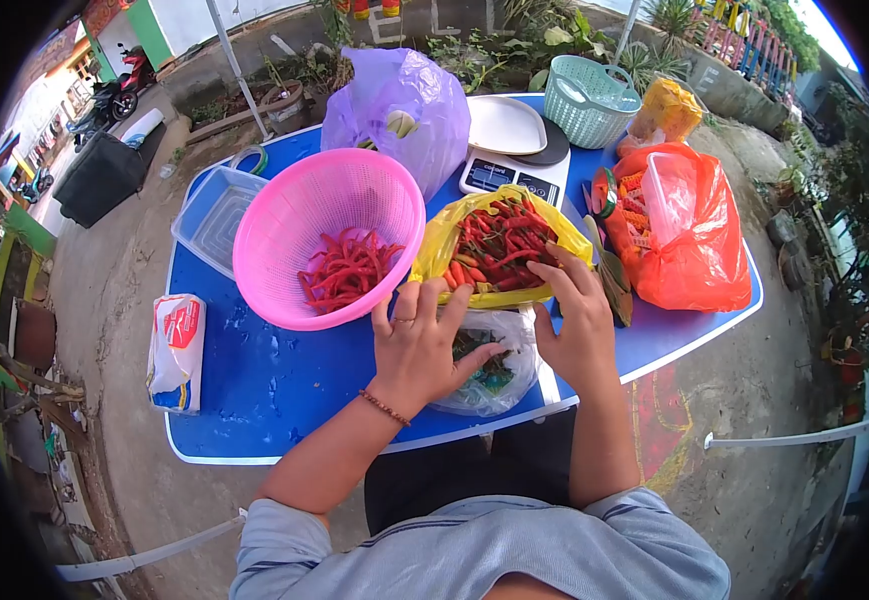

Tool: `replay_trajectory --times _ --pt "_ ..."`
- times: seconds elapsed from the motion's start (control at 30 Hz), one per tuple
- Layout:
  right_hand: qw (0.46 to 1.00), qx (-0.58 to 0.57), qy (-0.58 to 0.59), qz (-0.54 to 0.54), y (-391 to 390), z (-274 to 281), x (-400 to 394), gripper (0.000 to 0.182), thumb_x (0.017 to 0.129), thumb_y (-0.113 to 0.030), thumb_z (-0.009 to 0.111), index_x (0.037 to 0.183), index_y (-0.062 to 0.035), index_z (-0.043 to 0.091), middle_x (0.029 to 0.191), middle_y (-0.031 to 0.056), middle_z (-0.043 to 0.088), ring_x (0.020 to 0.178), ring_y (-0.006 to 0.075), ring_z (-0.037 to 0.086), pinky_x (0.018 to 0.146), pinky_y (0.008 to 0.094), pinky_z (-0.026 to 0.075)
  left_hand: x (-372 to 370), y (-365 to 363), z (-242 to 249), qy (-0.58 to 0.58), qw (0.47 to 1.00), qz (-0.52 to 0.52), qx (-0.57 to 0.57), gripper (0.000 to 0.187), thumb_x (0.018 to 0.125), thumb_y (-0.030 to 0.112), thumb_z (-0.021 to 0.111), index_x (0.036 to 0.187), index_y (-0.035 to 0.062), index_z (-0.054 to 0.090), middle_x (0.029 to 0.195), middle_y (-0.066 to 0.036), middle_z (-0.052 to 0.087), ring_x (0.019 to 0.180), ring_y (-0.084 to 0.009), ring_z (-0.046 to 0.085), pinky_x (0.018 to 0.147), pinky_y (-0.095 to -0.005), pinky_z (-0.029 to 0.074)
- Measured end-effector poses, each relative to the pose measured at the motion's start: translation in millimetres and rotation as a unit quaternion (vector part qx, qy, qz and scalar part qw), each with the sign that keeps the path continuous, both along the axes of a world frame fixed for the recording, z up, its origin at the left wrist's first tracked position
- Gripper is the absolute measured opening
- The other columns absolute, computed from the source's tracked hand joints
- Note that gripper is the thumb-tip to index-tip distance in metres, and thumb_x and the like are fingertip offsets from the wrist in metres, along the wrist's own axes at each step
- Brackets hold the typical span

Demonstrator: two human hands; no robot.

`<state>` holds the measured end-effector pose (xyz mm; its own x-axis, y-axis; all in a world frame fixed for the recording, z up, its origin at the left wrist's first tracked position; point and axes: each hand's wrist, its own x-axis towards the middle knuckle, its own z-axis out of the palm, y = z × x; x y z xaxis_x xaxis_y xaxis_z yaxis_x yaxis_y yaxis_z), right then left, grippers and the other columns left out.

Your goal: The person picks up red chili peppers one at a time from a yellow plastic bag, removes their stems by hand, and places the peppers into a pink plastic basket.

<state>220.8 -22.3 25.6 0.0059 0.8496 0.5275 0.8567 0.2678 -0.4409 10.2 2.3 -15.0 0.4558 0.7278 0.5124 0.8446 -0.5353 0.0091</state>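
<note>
A yellow plastic bag (514,297), its mouth spread wide, holds red chilies (504,240), with more orange ones toward the near left. My left hand (416,340) rests its spread fingers on the bag's near-left rim, the thumb stretched out apart below. At the near-right rim, my right hand (579,310) has its fingers over the edge by the chilies and its thumb outside, gripping the bag. Just left stands a pink mesh basket (274,235), tilted, with long curly red chilies (349,268) inside. Under my hands lies a clear plastic bag (499,395) of something dark green, partly hidden.
Behind are a purple bag (394,100), a kitchen scale (494,178) with a white tray (506,125), and a green basket (586,105). A red bag (699,265) sits right. Left are a clear container (216,215) and a white-red packet (176,350) on the blue table (254,400).
</note>
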Motion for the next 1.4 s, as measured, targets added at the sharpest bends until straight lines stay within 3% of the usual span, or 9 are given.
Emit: replay_trajectory --times 0.2,0.23,0.43,0.53,0.77,0.97,1.07,1.27,1.4 --pt "1.0 0.0 0.015 0.013 -2.6 0.7 -3.2 0.044 0.085 0.0 0.063 0.129 -0.0006 0.063 0.139 0.0202 0.06 0.117 0.0401 0.065 0.097 0.0448 0.053 -3.5 -1.0 0.1 0.023 0.998 0.05 0.031 0.079 0.087 0.082 0.051 0.135 0.0213 0.063 0.131 -0.005 0.054 0.127 -0.026 0.04 0.102 -0.0486 0.023" --pt "0.999 0.007 0.029 -0.01 -0.6 0.5 -1.8 0.041 0.091 -0.002 0.058 0.132 0.0014 0.06 0.14 0.0212 0.06 0.118 0.0407 0.064 0.097 0.0452 0.053 -4.0 -1.3 -0.2 0.014 0.999 0.029 0.026 0.08 0.087 0.083 0.05 0.138 0.0215 0.062 0.134 -0.005 0.054 0.128 -0.026 0.04 0.104 -0.0497 0.022" --pt "0.997 -0.006 0.016 -0.077 16.0 5.9 0.6 0.039 0.095 -0.004 0.057 0.134 -0.0004 0.054 0.13 0.0217 0.066 0.105 0.0417 0.068 0.088 0.048 0.055 -4.0 -0.7 -3.2 -0.001 0.995 -0.104 0.008 0.085 0.092 0.081 0.042 0.148 0.0194 0.057 0.156 -0.004 0.048 0.149 -0.0228 0.033 0.119 -0.0593 0.008" --pt "0.997 -0.004 0.039 -0.071 20.5 3.5 -6.4 0.034 0.094 -0.004 0.059 0.128 -0.0023 0.054 0.118 0.0193 0.07 0.102 0.0411 0.068 0.083 0.0487 0.054 -3.8 -0.7 -0.6 0.005 0.99 -0.137 0.016 0.083 0.093 0.079 0.044 0.144 0.0156 0.06 0.152 -0.004 0.052 0.149 -0.0214 0.035 0.118 -0.059 0.01" --pt "0.995 0.061 0.046 -0.066 28.1 -5.8 -10.2 0.024 0.089 -0.003 0.068 0.111 -0.0034 0.058 0.1 0.0142 0.071 0.086 0.0362 0.07 0.075 0.0459 0.053 -11.7 7.9 -0.8 -0.129 0.973 -0.181 -0.061 0.059 0.1 0.057 0.053 0.131 0.0091 0.066 0.142 -0.007 0.06 0.139 -0.0255 0.05 0.12 -0.0514 0.011" --pt "0.981 0.085 0.171 -0.03 31.1 5.0 -9.6 0.029 0.086 0.001 0.071 0.113 -0.0041 0.062 0.095 0.0109 0.072 0.081 0.0306 0.068 0.075 0.0413 0.054 -11.4 6.0 6.1 -0.205 0.958 -0.2 -0.031 0.042 0.102 0.037 0.057 0.132 0.0085 0.064 0.13 -0.006 0.068 0.126 -0.0242 0.058 0.115 -0.0454 0.022" --pt "0.973 0.129 0.19 0.004 29.4 10.8 -15.0 0.034 0.086 0.003 0.07 0.118 -0.0045 0.064 0.093 0.009 0.071 0.084 0.0302 0.067 0.077 0.0404 0.054 -12.0 8.1 1.6 -0.226 0.954 -0.196 -0.033 0.041 0.099 0.032 0.062 0.133 0.0096 0.063 0.128 -0.005 0.068 0.123 -0.022 0.059 0.11 -0.0434 0.027" --pt "0.993 0.098 0.052 0.045 27.1 16.4 -16.2 0.023 0.082 0.003 0.071 0.103 -0.0059 0.072 0.103 0.0098 0.069 0.092 0.03 0.067 0.08 0.0408 0.055 -12.4 9.3 1.8 -0.236 0.951 -0.196 -0.029 0.043 0.098 0.028 0.065 0.136 0.0086 0.061 0.127 -0.007 0.068 0.12 -0.0228 0.06 0.107 -0.0431 0.029" --pt "0.992 0.095 0.065 0.057 22.7 9.2 -23.6 0.02 0.081 0.002 0.072 0.099 -0.0057 0.074 0.109 0.0114 0.066 0.086 0.0269 0.068 0.076 0.0379 0.056 -10.8 8.3 0.4 -0.248 0.947 -0.202 -0.02 0.047 0.098 0.028 0.065 0.139 0.0064 0.059 0.129 -0.009 0.067 0.12 -0.0235 0.059 0.107 -0.0432 0.03"
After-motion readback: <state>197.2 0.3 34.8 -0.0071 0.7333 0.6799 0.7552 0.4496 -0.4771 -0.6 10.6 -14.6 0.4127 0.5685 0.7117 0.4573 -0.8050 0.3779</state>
